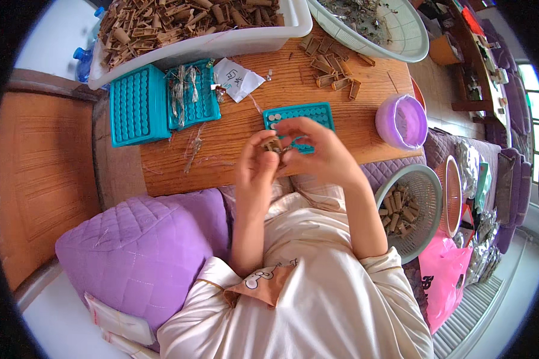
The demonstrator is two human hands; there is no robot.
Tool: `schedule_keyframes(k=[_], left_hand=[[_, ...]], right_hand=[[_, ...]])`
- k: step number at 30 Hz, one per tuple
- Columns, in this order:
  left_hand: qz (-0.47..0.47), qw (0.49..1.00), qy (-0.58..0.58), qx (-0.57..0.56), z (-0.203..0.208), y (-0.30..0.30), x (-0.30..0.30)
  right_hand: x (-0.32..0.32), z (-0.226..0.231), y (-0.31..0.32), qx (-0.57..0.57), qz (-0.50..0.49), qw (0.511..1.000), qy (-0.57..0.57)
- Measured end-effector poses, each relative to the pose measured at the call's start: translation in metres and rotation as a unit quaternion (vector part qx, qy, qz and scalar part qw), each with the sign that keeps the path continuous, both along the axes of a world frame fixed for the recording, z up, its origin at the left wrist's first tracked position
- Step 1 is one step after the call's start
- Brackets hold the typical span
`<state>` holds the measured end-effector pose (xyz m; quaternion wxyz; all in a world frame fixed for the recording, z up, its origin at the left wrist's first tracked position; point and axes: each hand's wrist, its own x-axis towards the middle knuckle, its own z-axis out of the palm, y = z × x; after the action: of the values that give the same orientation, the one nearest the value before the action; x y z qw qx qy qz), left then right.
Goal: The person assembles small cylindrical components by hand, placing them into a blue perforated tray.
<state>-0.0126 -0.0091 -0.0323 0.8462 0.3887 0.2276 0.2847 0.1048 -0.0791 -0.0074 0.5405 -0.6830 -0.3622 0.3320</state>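
In front of my body, over the table's near edge, both hands meet. My left hand [256,170] pinches a small brown half-tube piece [273,144] between thumb and fingers. Close beside it, the bent fingers of my right hand [320,146] are closed at a small dark, shiny bit, too small to name. Just beyond my hands lies a teal tray [311,110] with rows of round wells; a few pale discs sit at its left end. My right hand hides part of this tray.
A white tub [221,52] heaped with brown pieces stands at the far left, near stacked teal trays [139,107]. Loose brown pieces [332,64] lie by a pale green basket [410,45]. At right are a purple bowl [387,122] and grey basket [423,230].
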Motion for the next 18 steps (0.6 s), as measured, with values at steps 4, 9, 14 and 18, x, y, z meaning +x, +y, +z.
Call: schedule_keyframes(k=[4,9,14,18], left_hand=[[0.051,0.996,0.007,-0.068,-0.007,0.029,-0.013],[0.05,0.997,0.034,-0.055,-0.014,0.043,-0.016],[-0.005,0.998,0.026,-0.055,-0.011,0.048,-0.01],[-0.037,0.998,0.024,-0.052,-0.013,0.048,-0.007]], right_hand=[[0.023,-0.013,-0.006,-0.048,-0.091,0.992,-0.075],[0.012,-0.037,0.003,-0.106,-0.125,0.953,-0.254],[0.009,-0.046,0.006,-0.075,-0.058,0.908,-0.408],[0.006,-0.041,0.007,-0.097,-0.072,0.929,-0.351]])
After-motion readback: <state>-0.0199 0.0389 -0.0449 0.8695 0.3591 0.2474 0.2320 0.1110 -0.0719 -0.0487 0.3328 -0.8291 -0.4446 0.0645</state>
